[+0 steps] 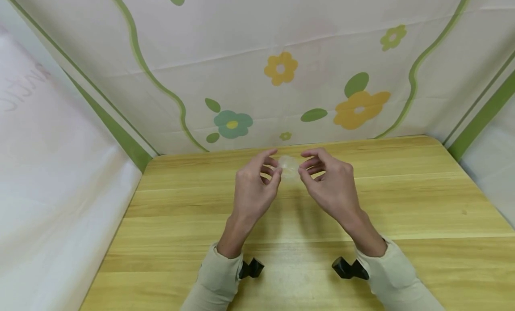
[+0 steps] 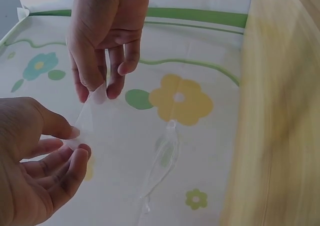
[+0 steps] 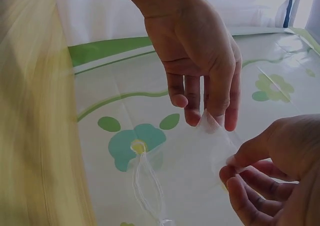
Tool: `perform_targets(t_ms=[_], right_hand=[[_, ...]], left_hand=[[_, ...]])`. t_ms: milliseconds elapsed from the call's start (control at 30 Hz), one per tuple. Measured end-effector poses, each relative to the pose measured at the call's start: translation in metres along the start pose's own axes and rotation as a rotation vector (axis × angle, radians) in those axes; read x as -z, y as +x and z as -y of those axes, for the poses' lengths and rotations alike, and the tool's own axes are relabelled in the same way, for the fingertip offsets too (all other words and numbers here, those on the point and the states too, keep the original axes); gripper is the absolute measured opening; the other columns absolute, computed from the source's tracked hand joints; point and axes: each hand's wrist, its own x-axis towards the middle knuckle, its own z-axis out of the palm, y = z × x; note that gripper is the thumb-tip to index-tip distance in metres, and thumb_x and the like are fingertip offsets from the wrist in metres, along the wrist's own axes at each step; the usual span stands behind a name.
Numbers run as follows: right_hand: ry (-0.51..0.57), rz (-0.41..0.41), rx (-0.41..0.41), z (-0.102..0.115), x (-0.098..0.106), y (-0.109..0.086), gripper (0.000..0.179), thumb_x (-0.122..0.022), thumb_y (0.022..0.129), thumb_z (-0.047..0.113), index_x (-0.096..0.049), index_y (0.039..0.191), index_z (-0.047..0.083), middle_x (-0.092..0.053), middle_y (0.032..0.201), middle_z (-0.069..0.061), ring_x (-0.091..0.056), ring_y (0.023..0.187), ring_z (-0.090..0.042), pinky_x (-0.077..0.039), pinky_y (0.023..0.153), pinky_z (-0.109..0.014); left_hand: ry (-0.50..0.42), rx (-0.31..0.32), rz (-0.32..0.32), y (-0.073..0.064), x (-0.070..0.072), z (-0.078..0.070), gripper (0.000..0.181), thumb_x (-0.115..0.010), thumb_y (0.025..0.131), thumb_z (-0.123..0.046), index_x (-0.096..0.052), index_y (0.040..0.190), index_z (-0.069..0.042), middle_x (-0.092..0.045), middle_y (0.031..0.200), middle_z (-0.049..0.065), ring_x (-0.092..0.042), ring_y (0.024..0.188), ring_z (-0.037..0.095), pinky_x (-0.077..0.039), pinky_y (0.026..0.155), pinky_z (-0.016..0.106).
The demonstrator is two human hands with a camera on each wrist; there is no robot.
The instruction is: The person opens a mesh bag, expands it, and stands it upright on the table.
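Note:
A small sheer white drawstring pouch [image 1: 288,166] hangs between the two hands above the far part of the table. My left hand [image 1: 256,186] pinches one side between thumb and fingers. The opposite side is pinched by my right hand [image 1: 331,181]. In the left wrist view, the thin cloth [image 2: 89,117] stretches from one set of fingertips to the other, and a pale looped cord [image 2: 163,162] dangles away from it. The right wrist view has the same pale cord [image 3: 150,186] hanging beside the translucent cloth [image 3: 214,143]. Whether anything is inside the pouch, I cannot tell.
A wooden table [image 1: 173,230] lies under both arms. Behind it hangs a white curtain with flowers [image 1: 225,43], and white cloth [image 1: 52,168] flanks the left side. Black wrist mounts [image 1: 350,268] stick out from the sleeves.

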Motion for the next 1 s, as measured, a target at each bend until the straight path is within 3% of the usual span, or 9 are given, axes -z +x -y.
perform_targets(t_ms=[200, 533, 767, 1000], right_hand=[[-0.001, -0.066, 0.009, -0.0004, 0.0015, -0.0001, 0.022, -0.078, 0.092, 0.0, -0.076, 0.114, 0.004, -0.079, 0.087, -0.008, -0.077, 0.074, -0.02, -0.052, 0.064, -0.006], [0.016, -0.029, 0.038, -0.0009, 0.0018, 0.0013, 0.024, -0.079, 0.095, 0.006, -0.075, 0.118, 0.005, -0.078, 0.095, -0.006, -0.076, 0.078, -0.018, -0.056, 0.063, -0.013], [-0.021, -0.038, 0.021, -0.0019, 0.0012, 0.0001, 0.021, -0.082, 0.095, 0.014, -0.078, 0.115, 0.007, -0.082, 0.095, -0.007, -0.079, 0.071, -0.021, -0.058, 0.06, -0.019], [-0.005, -0.102, 0.048, -0.0023, -0.0018, -0.0001, 0.018, -0.083, 0.094, 0.011, -0.079, 0.11, 0.006, -0.081, 0.09, -0.008, -0.078, 0.068, -0.021, -0.05, 0.061, -0.005]], left_hand=[[0.002, 0.011, -0.012, 0.0003, 0.0002, 0.0007, 0.029, -0.072, 0.096, 0.005, -0.07, 0.125, 0.003, -0.078, 0.094, 0.015, -0.078, 0.077, 0.022, -0.063, 0.065, 0.02], [-0.021, 0.059, -0.01, -0.0004, 0.0012, -0.0011, 0.034, -0.077, 0.095, 0.003, -0.069, 0.128, 0.003, -0.081, 0.097, 0.015, -0.081, 0.081, 0.024, -0.065, 0.066, 0.023], [-0.03, 0.006, 0.033, -0.0006, 0.0016, -0.0004, 0.032, -0.078, 0.092, 0.007, -0.072, 0.123, 0.003, -0.079, 0.089, 0.012, -0.077, 0.074, 0.02, -0.064, 0.067, 0.021], [0.0, -0.01, 0.064, -0.0013, 0.0023, -0.0009, 0.031, -0.082, 0.09, 0.003, -0.074, 0.121, 0.001, -0.076, 0.092, 0.012, -0.071, 0.072, 0.021, -0.061, 0.063, 0.021]])
